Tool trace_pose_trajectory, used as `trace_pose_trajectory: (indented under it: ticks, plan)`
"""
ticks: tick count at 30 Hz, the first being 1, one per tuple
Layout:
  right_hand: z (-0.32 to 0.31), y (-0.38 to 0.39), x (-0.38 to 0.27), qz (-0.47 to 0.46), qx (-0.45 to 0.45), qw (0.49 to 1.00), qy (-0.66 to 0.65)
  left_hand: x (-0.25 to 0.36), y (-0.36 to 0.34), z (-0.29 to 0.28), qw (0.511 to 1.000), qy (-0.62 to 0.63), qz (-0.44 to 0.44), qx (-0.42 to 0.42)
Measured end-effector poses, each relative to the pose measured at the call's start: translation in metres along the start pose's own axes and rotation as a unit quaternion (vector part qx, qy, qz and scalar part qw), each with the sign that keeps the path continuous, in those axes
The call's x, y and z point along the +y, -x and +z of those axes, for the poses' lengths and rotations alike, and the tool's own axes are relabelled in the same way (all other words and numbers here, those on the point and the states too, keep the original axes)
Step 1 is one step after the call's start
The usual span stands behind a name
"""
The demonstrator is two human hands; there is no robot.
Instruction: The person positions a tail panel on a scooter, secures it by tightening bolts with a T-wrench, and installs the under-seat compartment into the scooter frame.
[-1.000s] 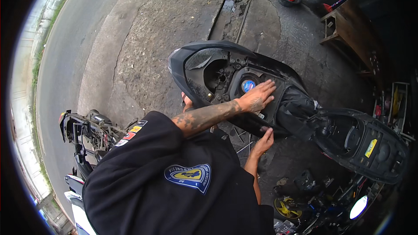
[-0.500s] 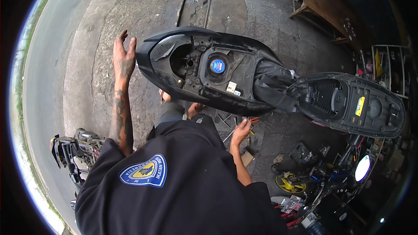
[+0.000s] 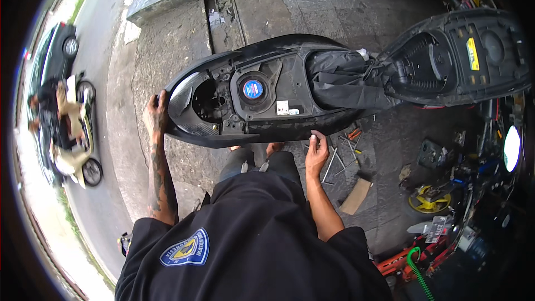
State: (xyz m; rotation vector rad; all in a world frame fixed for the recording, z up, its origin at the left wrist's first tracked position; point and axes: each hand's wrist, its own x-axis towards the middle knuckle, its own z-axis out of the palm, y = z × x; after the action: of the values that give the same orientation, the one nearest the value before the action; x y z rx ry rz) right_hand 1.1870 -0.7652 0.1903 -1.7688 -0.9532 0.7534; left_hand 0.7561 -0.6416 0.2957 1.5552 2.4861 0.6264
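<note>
Black plastic is under both my hands: the scooter body (image 3: 262, 97) lies across the concrete in front of me, with its seat (image 3: 457, 58) flipped open at the right end. My left hand (image 3: 156, 114) is wrapped around the rear tail edge of the scooter body. My right hand (image 3: 316, 147) touches its near lower edge, fingers pinched together, maybe on a small fastener. Loose tools (image 3: 340, 153) lie just below this edge.

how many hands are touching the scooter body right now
2. The left hand grips the rear end of the scooter body; the right hand touches its near lower edge. None seems hidden.
</note>
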Motion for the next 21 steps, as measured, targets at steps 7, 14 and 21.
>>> trace_pose_trajectory:
  ticks: [7,14,21]
  plan:
    - [-0.025,0.092,0.092,0.220,0.012,0.975,0.044,-0.072,-0.005,0.002,0.953,-0.179,0.242,0.024]
    - [-0.034,0.148,0.112,0.384,-0.190,0.871,0.240,-0.016,-0.004,-0.003,0.998,0.048,-0.044,-0.018]
    - [-0.001,0.198,0.161,0.394,-0.167,0.903,0.040,-0.076,-0.006,-0.020,0.988,-0.091,0.116,-0.037]
